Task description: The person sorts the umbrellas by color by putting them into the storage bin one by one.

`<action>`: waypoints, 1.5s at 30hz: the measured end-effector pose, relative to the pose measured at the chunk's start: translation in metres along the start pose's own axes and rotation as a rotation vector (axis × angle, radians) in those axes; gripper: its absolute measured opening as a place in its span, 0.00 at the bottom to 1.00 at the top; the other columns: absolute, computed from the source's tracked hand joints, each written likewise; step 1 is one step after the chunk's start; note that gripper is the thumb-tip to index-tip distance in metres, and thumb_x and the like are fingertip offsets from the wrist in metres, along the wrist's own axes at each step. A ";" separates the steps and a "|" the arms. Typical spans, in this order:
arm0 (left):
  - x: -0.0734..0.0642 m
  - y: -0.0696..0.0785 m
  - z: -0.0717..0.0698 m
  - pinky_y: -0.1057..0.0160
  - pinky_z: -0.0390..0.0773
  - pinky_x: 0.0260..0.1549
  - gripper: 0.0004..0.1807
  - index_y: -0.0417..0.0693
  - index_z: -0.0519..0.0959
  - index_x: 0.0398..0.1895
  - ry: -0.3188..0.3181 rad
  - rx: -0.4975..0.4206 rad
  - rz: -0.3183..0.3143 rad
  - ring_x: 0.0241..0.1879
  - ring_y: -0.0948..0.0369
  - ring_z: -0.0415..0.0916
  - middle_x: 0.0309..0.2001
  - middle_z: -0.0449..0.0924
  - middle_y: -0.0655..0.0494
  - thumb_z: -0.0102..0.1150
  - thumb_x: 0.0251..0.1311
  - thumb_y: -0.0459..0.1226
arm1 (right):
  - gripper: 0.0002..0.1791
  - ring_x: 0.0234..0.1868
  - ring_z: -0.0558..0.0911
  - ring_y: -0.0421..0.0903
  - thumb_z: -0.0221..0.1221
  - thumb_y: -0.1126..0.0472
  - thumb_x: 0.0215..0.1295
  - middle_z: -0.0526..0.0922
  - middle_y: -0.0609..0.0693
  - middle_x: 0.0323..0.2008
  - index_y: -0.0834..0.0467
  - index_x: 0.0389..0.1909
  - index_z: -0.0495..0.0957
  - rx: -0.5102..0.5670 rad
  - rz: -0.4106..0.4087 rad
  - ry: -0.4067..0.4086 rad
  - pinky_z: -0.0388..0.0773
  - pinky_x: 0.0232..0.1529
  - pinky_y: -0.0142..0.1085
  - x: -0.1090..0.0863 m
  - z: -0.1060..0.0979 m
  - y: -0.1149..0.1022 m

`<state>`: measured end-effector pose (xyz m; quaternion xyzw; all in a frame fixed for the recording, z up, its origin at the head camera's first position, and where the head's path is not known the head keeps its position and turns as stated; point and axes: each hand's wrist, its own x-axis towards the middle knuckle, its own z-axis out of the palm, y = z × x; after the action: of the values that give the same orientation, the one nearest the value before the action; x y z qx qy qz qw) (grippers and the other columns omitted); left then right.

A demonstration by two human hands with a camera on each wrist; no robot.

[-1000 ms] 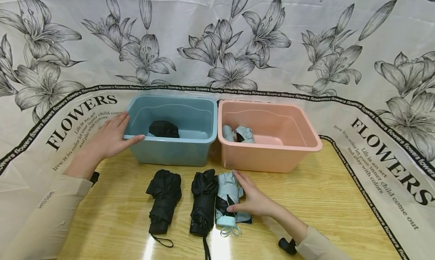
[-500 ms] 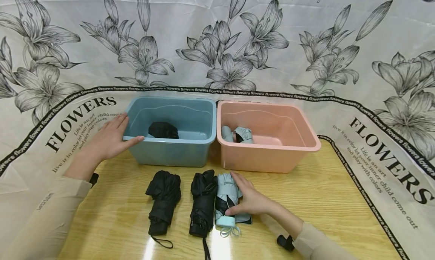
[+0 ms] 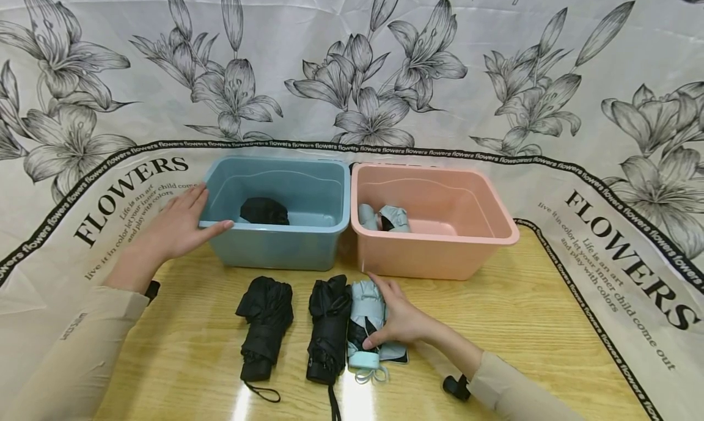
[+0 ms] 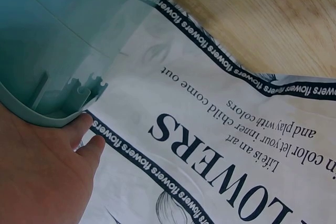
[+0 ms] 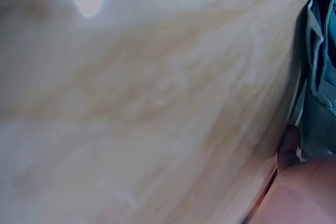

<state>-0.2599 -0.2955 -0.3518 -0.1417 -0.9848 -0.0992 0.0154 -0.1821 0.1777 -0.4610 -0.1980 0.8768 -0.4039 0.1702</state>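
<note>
My left hand (image 3: 181,220) rests on the left corner of the blue bin (image 3: 275,247), fingers along its side and thumb over the front rim. In the left wrist view, that hand (image 4: 47,166) lies against the bin's rim (image 4: 39,119). On the table my right hand (image 3: 404,317) grips a light blue folding umbrella (image 3: 367,302), thumb across its black-patterned middle and fingers along its right side. Directly left of it lies a black folding umbrella (image 3: 329,329), and further left another black umbrella (image 3: 266,326). The right wrist view mostly shows blurred tabletop, with umbrella fabric (image 5: 317,119) at its right edge.
A pink bin (image 3: 418,257) stands right of the blue one and holds light blue umbrellas (image 3: 395,218). Inside the blue bin lies a black umbrella (image 3: 264,211). A flower-printed cloth (image 3: 319,54) covers the back and sides around the wooden table (image 3: 522,323).
My right hand has slid slightly left, closer around the light blue umbrella, whose handle end has shifted a little left. The left hand keeps its place on the blue bin.
</note>
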 end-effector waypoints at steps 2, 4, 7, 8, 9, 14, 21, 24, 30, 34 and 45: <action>0.000 0.000 -0.001 0.31 0.41 0.76 0.58 0.26 0.45 0.81 -0.003 0.000 -0.002 0.81 0.33 0.36 0.82 0.37 0.30 0.44 0.73 0.68 | 0.79 0.71 0.63 0.64 0.88 0.52 0.35 0.57 0.65 0.71 0.53 0.85 0.45 0.012 0.005 0.011 0.66 0.69 0.64 0.000 0.001 -0.001; 0.000 0.001 -0.001 0.31 0.41 0.76 0.58 0.26 0.45 0.81 -0.003 0.001 -0.002 0.81 0.33 0.36 0.82 0.36 0.30 0.43 0.73 0.68 | 0.79 0.70 0.64 0.64 0.88 0.53 0.34 0.57 0.64 0.70 0.52 0.85 0.45 0.019 0.005 0.031 0.67 0.68 0.63 0.000 0.001 -0.002; -0.001 0.001 -0.001 0.31 0.41 0.76 0.58 0.26 0.45 0.81 0.000 0.001 0.002 0.80 0.33 0.36 0.82 0.37 0.30 0.43 0.73 0.68 | 0.79 0.70 0.64 0.65 0.88 0.55 0.33 0.56 0.65 0.70 0.52 0.85 0.46 0.037 0.001 0.069 0.67 0.69 0.63 -0.001 0.002 -0.005; -0.001 0.001 -0.001 0.31 0.41 0.76 0.58 0.25 0.45 0.80 0.003 0.002 0.004 0.80 0.32 0.37 0.82 0.37 0.29 0.43 0.73 0.68 | 0.79 0.70 0.64 0.66 0.88 0.56 0.33 0.55 0.66 0.71 0.52 0.85 0.46 0.043 0.001 0.078 0.67 0.69 0.64 -0.001 0.001 -0.006; -0.001 0.001 -0.001 0.31 0.42 0.76 0.58 0.25 0.45 0.80 0.004 0.002 0.005 0.80 0.32 0.37 0.82 0.37 0.29 0.43 0.73 0.69 | 0.78 0.71 0.64 0.67 0.88 0.57 0.34 0.55 0.67 0.72 0.53 0.85 0.46 0.047 0.004 0.085 0.66 0.69 0.65 -0.002 0.001 -0.007; -0.001 -0.001 -0.001 0.31 0.42 0.76 0.58 0.26 0.45 0.80 0.004 0.006 0.003 0.80 0.32 0.37 0.82 0.38 0.29 0.43 0.72 0.69 | 0.73 0.73 0.60 0.69 0.86 0.61 0.38 0.51 0.68 0.75 0.52 0.84 0.49 0.089 0.023 0.090 0.65 0.68 0.68 -0.006 0.000 -0.010; 0.000 -0.001 0.000 0.31 0.42 0.76 0.58 0.26 0.44 0.81 0.001 0.011 0.008 0.80 0.32 0.37 0.82 0.38 0.29 0.42 0.72 0.69 | 0.64 0.69 0.61 0.64 0.83 0.65 0.40 0.52 0.65 0.73 0.52 0.79 0.56 0.129 -0.013 0.112 0.70 0.63 0.60 -0.011 -0.001 -0.007; 0.000 -0.001 0.001 0.31 0.41 0.76 0.59 0.26 0.44 0.81 -0.006 0.009 0.006 0.80 0.32 0.36 0.82 0.37 0.29 0.42 0.72 0.69 | 0.63 0.69 0.61 0.64 0.83 0.66 0.40 0.52 0.63 0.73 0.49 0.78 0.57 0.139 -0.014 0.122 0.71 0.62 0.58 -0.013 -0.002 -0.005; -0.001 -0.002 0.001 0.30 0.43 0.76 0.59 0.26 0.44 0.81 0.012 0.003 0.007 0.80 0.32 0.38 0.82 0.38 0.29 0.43 0.72 0.69 | 0.62 0.73 0.57 0.67 0.82 0.67 0.41 0.50 0.62 0.74 0.47 0.77 0.57 0.172 -0.006 0.141 0.70 0.63 0.60 -0.022 -0.007 -0.005; 0.000 -0.003 0.002 0.31 0.43 0.76 0.59 0.26 0.44 0.81 0.017 0.004 0.010 0.80 0.32 0.39 0.82 0.38 0.29 0.43 0.72 0.69 | 0.62 0.74 0.56 0.66 0.82 0.66 0.43 0.50 0.61 0.74 0.48 0.78 0.57 0.193 -0.018 0.162 0.69 0.63 0.61 -0.028 -0.013 -0.007; 0.001 -0.004 0.003 0.30 0.43 0.75 0.59 0.25 0.45 0.80 0.015 0.012 0.013 0.80 0.31 0.39 0.82 0.38 0.29 0.43 0.72 0.69 | 0.64 0.52 0.77 0.61 0.80 0.73 0.43 0.50 0.60 0.71 0.48 0.79 0.53 0.329 -0.104 0.197 0.87 0.43 0.44 -0.039 -0.023 -0.020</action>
<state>-0.2618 -0.2984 -0.3555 -0.1473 -0.9843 -0.0945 0.0243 -0.1543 0.1996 -0.4256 -0.1722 0.7998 -0.5675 0.0925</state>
